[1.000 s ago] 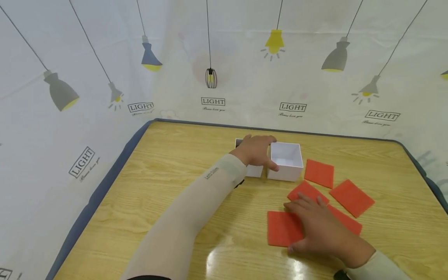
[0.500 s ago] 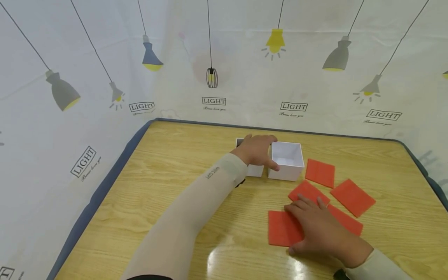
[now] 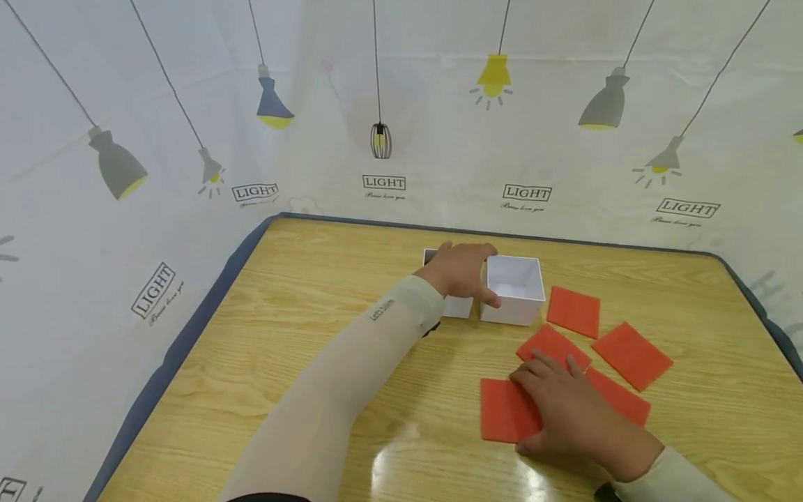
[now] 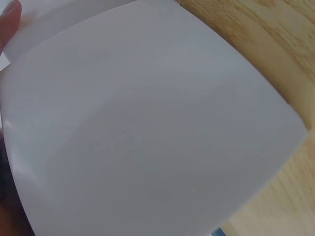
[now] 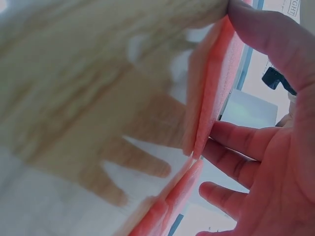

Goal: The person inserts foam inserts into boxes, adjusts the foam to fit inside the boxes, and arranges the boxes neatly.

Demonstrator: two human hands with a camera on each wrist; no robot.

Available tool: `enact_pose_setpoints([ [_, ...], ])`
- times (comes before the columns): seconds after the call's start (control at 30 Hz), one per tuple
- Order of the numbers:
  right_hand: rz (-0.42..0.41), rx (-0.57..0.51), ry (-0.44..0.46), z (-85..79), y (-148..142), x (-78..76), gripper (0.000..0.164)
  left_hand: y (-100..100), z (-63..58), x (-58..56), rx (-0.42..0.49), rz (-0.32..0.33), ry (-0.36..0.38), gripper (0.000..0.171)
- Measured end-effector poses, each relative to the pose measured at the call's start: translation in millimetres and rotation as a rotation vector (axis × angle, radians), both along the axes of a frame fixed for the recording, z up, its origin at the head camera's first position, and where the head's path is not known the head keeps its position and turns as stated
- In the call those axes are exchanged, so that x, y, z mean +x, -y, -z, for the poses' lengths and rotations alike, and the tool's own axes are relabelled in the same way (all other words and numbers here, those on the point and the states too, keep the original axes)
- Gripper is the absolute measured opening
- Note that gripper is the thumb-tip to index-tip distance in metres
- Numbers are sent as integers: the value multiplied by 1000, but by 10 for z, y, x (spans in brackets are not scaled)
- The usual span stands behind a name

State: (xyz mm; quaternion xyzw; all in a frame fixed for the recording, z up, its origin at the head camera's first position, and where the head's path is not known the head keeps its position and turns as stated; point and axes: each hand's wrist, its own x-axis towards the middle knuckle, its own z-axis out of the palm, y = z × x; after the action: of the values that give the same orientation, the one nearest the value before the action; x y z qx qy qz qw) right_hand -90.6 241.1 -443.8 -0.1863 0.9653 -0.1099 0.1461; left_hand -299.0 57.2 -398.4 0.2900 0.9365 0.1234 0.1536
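My left hand [image 3: 456,272] spans the left side of an open white box [image 3: 511,312], its thumb on the front and its fingers reaching the back. Beneath that hand and wrist stands a second white box [image 3: 457,307], mostly covered. A flat white wall [image 4: 147,123] fills most of the left wrist view. Over a thin red square pad [image 3: 504,411], my right hand [image 3: 571,415] holds its opposite edges between thumb and fingers. In the right wrist view the pad [image 5: 209,93] appears edge-on, between the thumb and the fingertips.
Further red pads lie flat to the right: one beside the box [image 3: 574,311], one under the right fingertips [image 3: 552,340], another at the right [image 3: 632,355], one partly behind the right hand [image 3: 621,396]. The wooden table [image 3: 282,300] ends at a lamp-patterned curtain [image 3: 433,146].
The right hand has shifted very slightly over the red pad. The left hand, the boxes and the other pads stay in place.
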Motion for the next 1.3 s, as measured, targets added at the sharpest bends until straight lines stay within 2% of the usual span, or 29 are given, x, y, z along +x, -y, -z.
enact_pose_setpoints([
  [0.3,-11,14,-10,-2,21,2,92,-8,12,-9,-1,-2,-10,99],
  [0.87,17,2,1,-4,32,21,87,-15,30,-2,-9,-6,-23,99],
  [1.3,-18,6,-43,9,41,-4,88,0,21,-3,-15,5,-22,100],
])
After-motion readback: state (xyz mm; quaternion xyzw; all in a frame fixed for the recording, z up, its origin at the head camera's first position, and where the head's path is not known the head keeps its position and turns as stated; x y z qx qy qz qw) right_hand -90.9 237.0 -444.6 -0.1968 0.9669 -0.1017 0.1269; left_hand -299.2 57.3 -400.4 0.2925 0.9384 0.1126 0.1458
